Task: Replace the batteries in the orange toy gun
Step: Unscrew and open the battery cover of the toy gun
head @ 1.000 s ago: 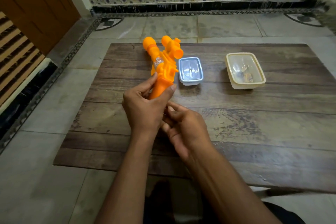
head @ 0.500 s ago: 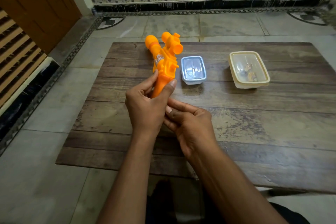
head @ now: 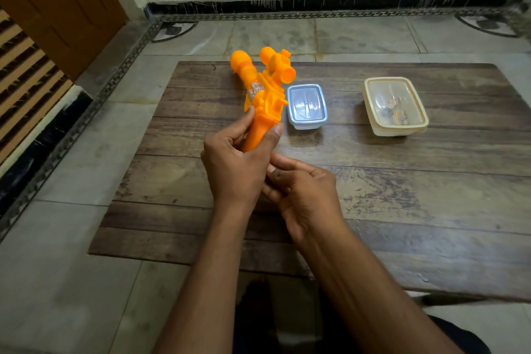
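1. My left hand (head: 232,169) grips the handle of the orange toy gun (head: 263,95), held tilted above the table (head: 402,181) toward its far left part.
2. My right hand (head: 301,192) curls at the handle's base; what it pinches, I cannot tell.
3. 2 lidded containers, blue (head: 307,105) and cream (head: 395,105), sit near the far edge.

**Where things are sitting on the worktop**

The toy gun (head: 263,100) is standing up over the worktop's (head: 402,195) far left part, gripped by the left hand (head: 234,169), with the right hand (head: 301,195) touching just beside it on the right. A small lidded box (head: 307,106) is lying immediately right of the gun. A larger lidded box (head: 395,106) is sitting nearer the far right corner, well apart.
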Tool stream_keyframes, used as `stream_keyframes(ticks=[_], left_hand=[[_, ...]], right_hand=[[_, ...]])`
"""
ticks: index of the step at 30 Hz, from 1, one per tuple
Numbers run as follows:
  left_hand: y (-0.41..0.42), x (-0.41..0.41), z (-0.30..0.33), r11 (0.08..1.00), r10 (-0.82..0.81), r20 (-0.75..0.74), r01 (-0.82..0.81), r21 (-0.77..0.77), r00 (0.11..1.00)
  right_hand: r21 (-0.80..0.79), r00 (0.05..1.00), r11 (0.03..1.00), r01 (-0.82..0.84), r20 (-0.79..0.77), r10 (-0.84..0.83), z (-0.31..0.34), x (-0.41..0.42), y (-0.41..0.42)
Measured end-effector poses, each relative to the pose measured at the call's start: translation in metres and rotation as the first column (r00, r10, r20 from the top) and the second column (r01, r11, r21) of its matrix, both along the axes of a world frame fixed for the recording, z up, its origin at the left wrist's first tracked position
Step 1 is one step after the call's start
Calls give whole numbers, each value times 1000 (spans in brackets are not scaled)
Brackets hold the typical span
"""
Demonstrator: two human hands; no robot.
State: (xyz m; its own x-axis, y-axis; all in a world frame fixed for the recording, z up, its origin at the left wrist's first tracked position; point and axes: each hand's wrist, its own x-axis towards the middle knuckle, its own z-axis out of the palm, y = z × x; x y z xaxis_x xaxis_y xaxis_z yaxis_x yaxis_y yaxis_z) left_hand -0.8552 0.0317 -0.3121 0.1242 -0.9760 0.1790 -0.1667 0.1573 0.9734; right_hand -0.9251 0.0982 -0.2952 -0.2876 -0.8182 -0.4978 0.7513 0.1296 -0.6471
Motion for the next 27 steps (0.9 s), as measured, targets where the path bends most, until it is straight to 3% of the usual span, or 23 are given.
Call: stream_keyframes(ticks=[17,27], left_hand=[[12,-5,10,994,31,265,-4,-105,964],[7,-5,6,999,23,109,-18,-43,994]], right_hand=[[56,996,995,83,38,-85,0,1,-2],[82,979,994,76,185,-90,3,-4,-2]])
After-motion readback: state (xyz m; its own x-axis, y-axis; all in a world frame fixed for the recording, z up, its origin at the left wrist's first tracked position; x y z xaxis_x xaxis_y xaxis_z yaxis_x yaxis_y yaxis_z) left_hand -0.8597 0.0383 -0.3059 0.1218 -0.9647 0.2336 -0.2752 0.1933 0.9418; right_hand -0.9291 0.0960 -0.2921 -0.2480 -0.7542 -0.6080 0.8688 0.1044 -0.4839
